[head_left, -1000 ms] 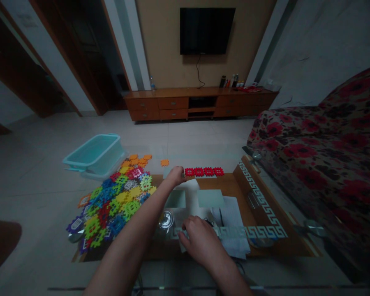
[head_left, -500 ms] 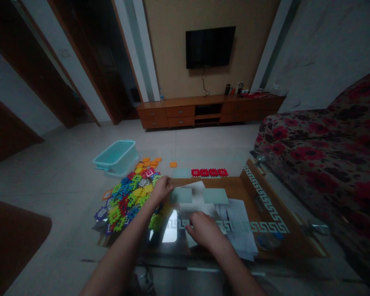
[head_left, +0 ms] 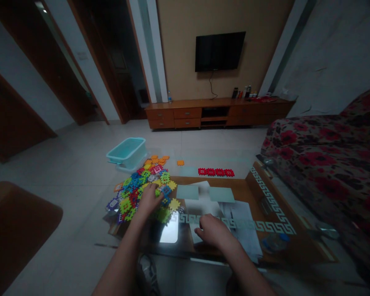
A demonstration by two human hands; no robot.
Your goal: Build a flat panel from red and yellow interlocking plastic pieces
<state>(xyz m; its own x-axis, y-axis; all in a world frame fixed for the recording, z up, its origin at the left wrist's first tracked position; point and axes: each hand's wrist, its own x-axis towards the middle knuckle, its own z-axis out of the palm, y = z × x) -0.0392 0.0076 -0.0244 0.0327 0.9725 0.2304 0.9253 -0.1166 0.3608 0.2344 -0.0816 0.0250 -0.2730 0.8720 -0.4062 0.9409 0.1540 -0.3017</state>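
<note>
The left hand (head_left: pixel 149 200) overlay the pile (head_left: pixel 130 193); right of it, the right hand (head_left: pixel 212 230) curled, both grips indiscernible, and red pieces (head_left: pixel 217 172) lay aligned, presumably kept separate.

We're pretty clearly in somebody's living room: wall-mounted TV (head_left: pixel 220 51) upper middle, flowery sofa (head_left: pixel 327 137) far right, glass coffee table (head_left: pixel 267 226) lower middle.

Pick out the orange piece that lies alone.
It is the orange piece between the heap of coloured pieces and the row of red pieces. It touches no other piece, while the other visible orange ones lie at the heap's edges.
</note>
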